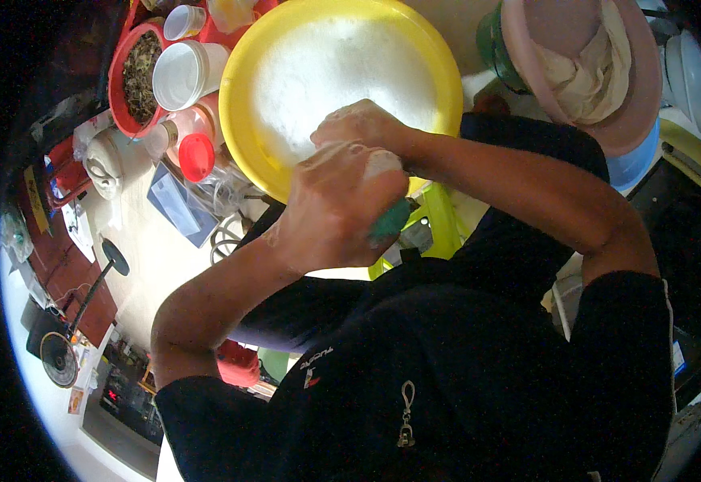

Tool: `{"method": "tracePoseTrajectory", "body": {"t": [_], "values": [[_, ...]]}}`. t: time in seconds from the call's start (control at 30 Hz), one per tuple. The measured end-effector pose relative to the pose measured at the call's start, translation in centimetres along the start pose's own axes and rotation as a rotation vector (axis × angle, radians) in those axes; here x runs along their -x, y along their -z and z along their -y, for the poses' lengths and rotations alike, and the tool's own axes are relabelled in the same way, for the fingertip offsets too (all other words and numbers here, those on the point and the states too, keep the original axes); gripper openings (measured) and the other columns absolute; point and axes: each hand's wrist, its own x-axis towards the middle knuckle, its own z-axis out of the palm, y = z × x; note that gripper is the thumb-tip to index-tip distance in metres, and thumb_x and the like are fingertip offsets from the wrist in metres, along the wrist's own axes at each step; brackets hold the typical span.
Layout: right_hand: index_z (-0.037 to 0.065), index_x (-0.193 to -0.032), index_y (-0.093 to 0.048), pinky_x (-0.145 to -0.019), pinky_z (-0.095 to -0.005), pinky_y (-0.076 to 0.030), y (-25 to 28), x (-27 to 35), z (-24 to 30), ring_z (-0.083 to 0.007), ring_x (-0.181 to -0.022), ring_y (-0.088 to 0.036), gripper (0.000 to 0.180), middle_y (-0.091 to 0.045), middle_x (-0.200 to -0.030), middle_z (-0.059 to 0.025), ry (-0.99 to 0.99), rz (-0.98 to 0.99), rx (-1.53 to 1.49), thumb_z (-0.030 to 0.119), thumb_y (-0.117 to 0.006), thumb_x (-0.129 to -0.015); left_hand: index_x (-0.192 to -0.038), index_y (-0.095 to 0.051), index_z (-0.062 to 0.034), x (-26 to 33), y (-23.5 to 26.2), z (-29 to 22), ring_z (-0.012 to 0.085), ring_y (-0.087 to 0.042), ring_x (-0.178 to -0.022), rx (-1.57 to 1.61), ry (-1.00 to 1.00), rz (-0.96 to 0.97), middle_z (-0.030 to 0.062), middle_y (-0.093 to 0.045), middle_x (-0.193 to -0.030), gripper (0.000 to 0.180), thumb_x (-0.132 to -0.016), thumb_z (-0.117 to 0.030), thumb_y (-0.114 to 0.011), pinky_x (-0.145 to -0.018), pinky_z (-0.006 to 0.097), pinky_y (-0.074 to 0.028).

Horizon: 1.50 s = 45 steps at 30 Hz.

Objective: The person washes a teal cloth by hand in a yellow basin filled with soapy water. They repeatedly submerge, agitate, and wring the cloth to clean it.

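Observation:
A wide yellow basin [232, 140] of white, foamy suds [342, 68] is in front of me. My left hand [338, 205] is closed round a wet green piece [390, 222], either cloth or scrubbing pad; I cannot tell which. Foam clings to its knuckles and thumb side. Just beyond, over the near part of the basin, my right hand [366, 127] is curled and soapy, close against the left. The left hand hides part of its fingers, and what they grip does not show.
At the right, a pink basin [515, 48] holds a pale cloth [607, 76], with a blue tub [635, 167] under it. Left are a red bowl [116, 96] of dried bits, a white tub [190, 76] and a red-lidded jar [196, 157]. A lime-green stool [444, 225] shows below.

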Motion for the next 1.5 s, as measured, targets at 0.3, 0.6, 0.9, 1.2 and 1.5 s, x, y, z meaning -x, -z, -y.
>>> {"method": "tracePoseTrajectory", "body": {"t": [0.3, 0.6, 0.9, 1.2, 1.5], "values": [[0.009, -0.092, -0.060, -0.075, -0.0397, -0.049, 1.4, -1.6, -0.2, -0.0269, -0.086, -0.062, 0.038, -0.063, -0.087, -0.0109, -0.320, 0.216, -0.317, 0.040, -0.064, -0.070, -0.089, -0.055, -0.0051, 0.6, 0.8, 2.5, 0.0279, -0.061, -0.078, 0.096, 0.154, -0.195, 0.0131, -0.060, -0.086, 0.038, -0.053, -0.009, -0.070, -0.071, 0.035, -0.049], [0.012, -0.123, -0.046, -0.096, -0.0418, -0.038, 1.9, -4.0, 5.9, -0.0204, -0.109, -0.049, 0.063, -0.053, -0.119, -0.0047, -0.625, -0.398, -1.936, 0.061, -0.045, -0.083, -0.098, -0.047, 0.0008, 3.4, 4.3, 5.6, 0.0196, -0.056, -0.074, 0.643, 0.630, -1.423, 0.0114, -0.054, -0.085, 0.036, -0.068, -0.009, -0.063, -0.070, 0.030, -0.048], [0.012, -0.104, -0.051, -0.084, -0.0349, -0.048, 1.5, -4.0, 5.7, -0.0179, -0.089, -0.057, 0.036, -0.056, -0.098, -0.0044, -0.665, -0.414, -1.984, 0.044, -0.051, -0.087, -0.086, -0.048, -0.0043, 2.5, 0.1, 1.6, 0.0245, -0.059, -0.079, 0.055, 0.274, -0.835, 0.0130, -0.064, -0.087, 0.034, -0.058, 0.000, -0.066, -0.076, 0.033, -0.046], [0.014, -0.106, -0.052, -0.082, -0.0305, -0.045, -0.6, -3.4, 2.8, -0.0144, -0.086, -0.054, 0.027, -0.055, -0.093, -0.0015, -0.527, -0.438, -1.793, 0.034, -0.051, -0.088, -0.085, -0.053, -0.0057, 1.8, -0.3, 1.6, 0.0317, -0.058, -0.079, -0.245, 0.101, -0.511, 0.0131, -0.063, -0.088, 0.032, -0.058, -0.004, -0.069, -0.071, 0.040, -0.046], [0.014, -0.094, -0.055, -0.072, -0.0276, -0.047, 0.5, -3.0, 2.7, -0.0107, -0.076, -0.055, 0.030, -0.056, -0.083, 0.0007, -0.812, -0.363, -1.634, 0.043, -0.051, -0.088, -0.090, -0.050, -0.0052, 3.3, -1.7, 1.8, 0.0292, -0.054, -0.089, -0.063, 0.216, -0.593, 0.0156, -0.059, -0.097, 0.032, -0.066, -0.010, -0.070, -0.081, 0.039, -0.041]]}}
